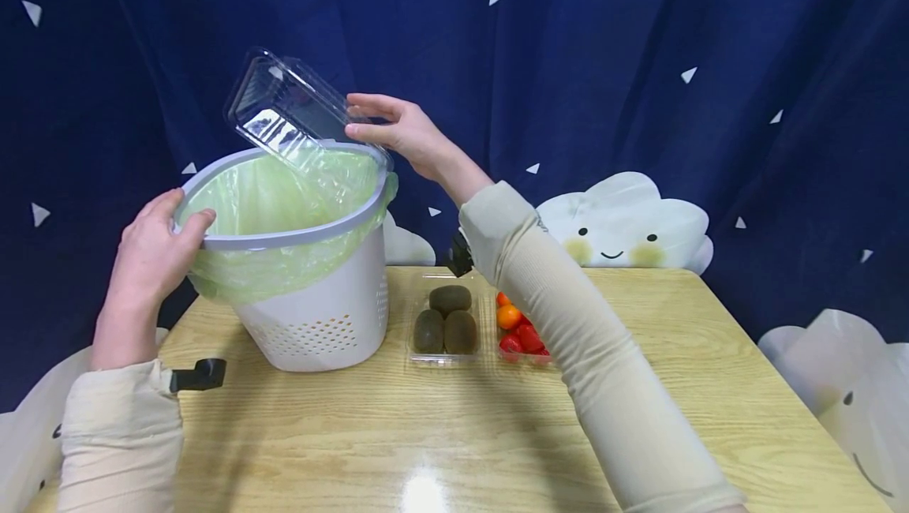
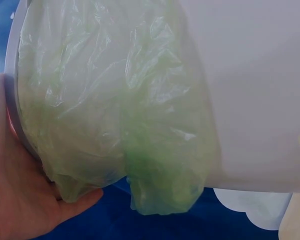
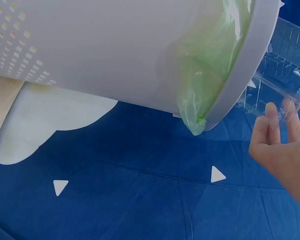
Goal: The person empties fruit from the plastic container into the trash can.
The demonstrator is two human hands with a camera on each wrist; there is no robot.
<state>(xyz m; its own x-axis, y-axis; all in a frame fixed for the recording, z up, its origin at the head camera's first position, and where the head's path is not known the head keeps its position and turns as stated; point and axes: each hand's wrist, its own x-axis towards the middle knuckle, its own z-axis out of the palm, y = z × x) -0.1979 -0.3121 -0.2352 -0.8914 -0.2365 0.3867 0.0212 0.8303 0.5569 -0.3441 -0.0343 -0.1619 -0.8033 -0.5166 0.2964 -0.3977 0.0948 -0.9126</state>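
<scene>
A white trash bin (image 1: 312, 331) with a grey rim stands at the left of the table, tilted toward the left. Its light green bag (image 1: 277, 272) folds out over the rim. My left hand (image 1: 152, 249) grips the rim on the near left side, thumb on top; in the left wrist view part of that hand (image 2: 20, 185) shows beside the bag. Above the opening, a clear plastic container (image 1: 284, 106) slants with its lower end inside the bin. My right hand (image 1: 405, 130) pinches its right edge, and the fingers (image 3: 272, 125) on it show in the right wrist view.
Right of the bin, a clear box (image 1: 443, 359) holds three kiwis (image 1: 460, 331). Beside it, another clear box holds red and orange fruit (image 1: 521, 335), partly hidden by my right sleeve (image 1: 568, 300). A dark blue curtain (image 1: 604, 63) hangs behind the wooden table (image 1: 355, 442).
</scene>
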